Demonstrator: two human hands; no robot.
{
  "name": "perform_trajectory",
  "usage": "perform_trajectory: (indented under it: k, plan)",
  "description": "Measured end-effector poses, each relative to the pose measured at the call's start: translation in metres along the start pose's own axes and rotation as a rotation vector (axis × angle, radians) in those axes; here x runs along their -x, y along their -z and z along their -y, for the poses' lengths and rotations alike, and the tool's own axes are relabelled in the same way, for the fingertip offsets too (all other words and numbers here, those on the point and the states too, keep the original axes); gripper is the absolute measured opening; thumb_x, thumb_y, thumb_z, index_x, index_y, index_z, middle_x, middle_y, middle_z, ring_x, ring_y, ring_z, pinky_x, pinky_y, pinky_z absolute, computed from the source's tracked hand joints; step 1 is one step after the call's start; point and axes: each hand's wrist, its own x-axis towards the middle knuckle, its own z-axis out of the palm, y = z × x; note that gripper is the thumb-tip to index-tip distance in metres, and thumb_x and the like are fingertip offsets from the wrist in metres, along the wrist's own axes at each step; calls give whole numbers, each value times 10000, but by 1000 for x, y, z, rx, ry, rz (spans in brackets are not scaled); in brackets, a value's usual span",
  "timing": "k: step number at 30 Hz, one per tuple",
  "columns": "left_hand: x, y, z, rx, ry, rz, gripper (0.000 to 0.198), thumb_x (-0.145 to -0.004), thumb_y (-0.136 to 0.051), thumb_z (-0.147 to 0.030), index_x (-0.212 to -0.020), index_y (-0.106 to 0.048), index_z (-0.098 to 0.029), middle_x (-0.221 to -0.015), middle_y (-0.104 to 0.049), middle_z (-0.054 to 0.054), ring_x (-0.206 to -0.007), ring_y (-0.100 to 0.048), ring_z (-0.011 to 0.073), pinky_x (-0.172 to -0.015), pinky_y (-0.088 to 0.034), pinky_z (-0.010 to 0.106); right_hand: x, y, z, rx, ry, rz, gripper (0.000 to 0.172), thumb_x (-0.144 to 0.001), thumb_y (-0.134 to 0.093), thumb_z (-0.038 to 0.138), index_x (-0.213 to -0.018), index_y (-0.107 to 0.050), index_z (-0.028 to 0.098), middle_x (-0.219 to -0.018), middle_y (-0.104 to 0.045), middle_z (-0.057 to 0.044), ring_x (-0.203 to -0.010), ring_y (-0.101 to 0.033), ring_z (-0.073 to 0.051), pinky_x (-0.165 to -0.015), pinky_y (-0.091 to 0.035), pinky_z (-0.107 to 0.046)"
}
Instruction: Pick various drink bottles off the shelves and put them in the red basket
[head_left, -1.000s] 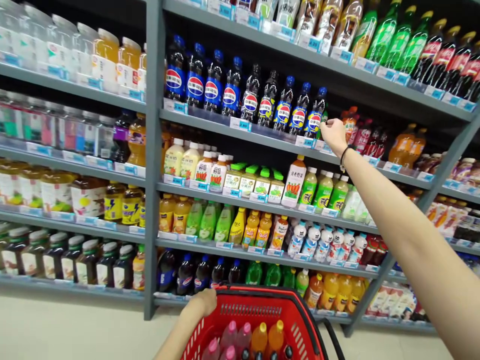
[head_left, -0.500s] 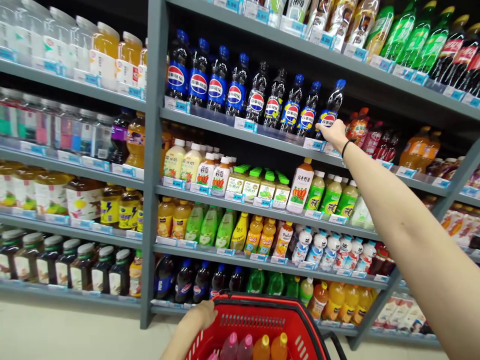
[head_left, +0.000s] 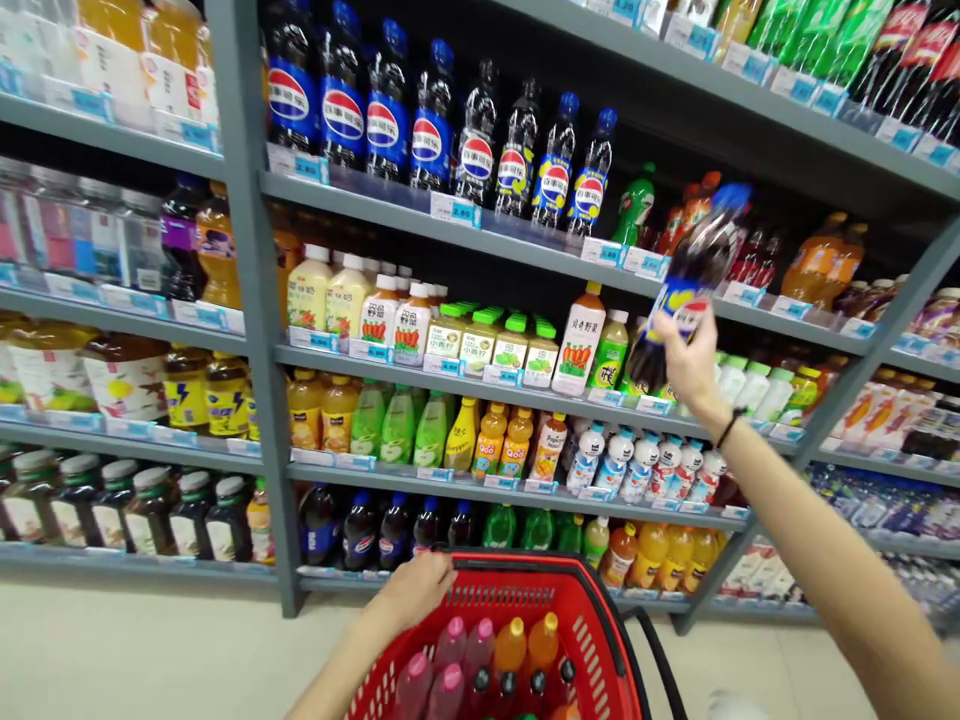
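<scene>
My right hand point(head_left: 688, 365) is closed around a cola bottle point(head_left: 701, 245) with a blue cap and a blue-and-yellow label. The bottle tilts to the right and hangs in front of the shelves, slightly blurred. Low in the view, my left hand point(head_left: 421, 588) grips the rim of a red shopping basket point(head_left: 600, 640) at its far left corner. Inside the basket stand pink-capped bottles point(head_left: 450, 678), orange bottles point(head_left: 543, 640) and several with dark caps point(head_left: 508, 684). A row of similar cola bottles point(head_left: 386, 125) lines the shelf to the left of my right hand.
Grey shelving with a slanted upright point(head_left: 255, 300) spans the view. Juice bottles point(head_left: 495, 435), boxed-label drinks point(head_left: 480, 345) and a green-capped bottle point(head_left: 634, 205) stand on it. The basket's black handle point(head_left: 656, 655) sticks out to the right. Pale floor point(head_left: 150, 640) lies below.
My right hand has drawn the cola bottle off the shelf and toward me, lower than before. A green bottle shows behind its former spot. More of the basket's contents now shows.
</scene>
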Motion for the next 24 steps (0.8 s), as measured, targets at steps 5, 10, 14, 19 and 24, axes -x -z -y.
perform_trajectory:
  k: [5, 10, 14, 19, 24]
  plan:
    - [23, 0, -74, 470, -272, -102, 534, -1051, -378, -539, -1223, -727, -173, -1278, -756, 143, -1217, -698, 318, -1096, -508, 425, 252, -23, -25, -182, -533, 271, 488, -840, -771, 531, -1189, -589, 242, -1144, -749, -110, -956, -726, -286, -910, -625, -487]
    - [28, -20, -101, 887, -119, 43, 807, -967, -566, -621, -1587, -430, -123, -962, -765, 102, -705, -688, 208, -681, -561, 332, 401, -43, -29, -310, -808, 605, 516, -891, -753, 456, -1297, -573, 194, -1131, -755, -116, -966, -734, -271, -891, -613, -429]
    - [24, -41, -101, 1078, -99, -7, 752, -742, -902, -509, -1319, -627, -112, -1030, -766, 105, -831, -703, 211, -785, -590, 341, 421, -42, -25, -333, -820, 819, 537, -902, -773, 441, -1339, -563, 210, -1129, -742, -107, -926, -718, -265, -881, -594, -426]
    - [19, -48, -107, 1309, -60, 7, 609, -608, -1006, -346, -1078, -694, -117, -1042, -784, 97, -897, -734, 215, -873, -606, 348, 423, -32, -21, -581, -1043, 809, 666, -865, -800, 592, -1395, -580, 255, -1422, -653, -121, -1322, -628, -307, -1142, -501, -456]
    - [13, -47, -104, 1397, -22, -119, 611, -568, -1025, -356, -1028, -695, -127, -1003, -786, 79, -894, -731, 204, -898, -596, 337, 431, -35, -17, -1004, -1515, 790, 720, -897, -534, 849, -1222, -695, 227, -1173, -742, -139, -1150, -707, -348, -909, -616, -503]
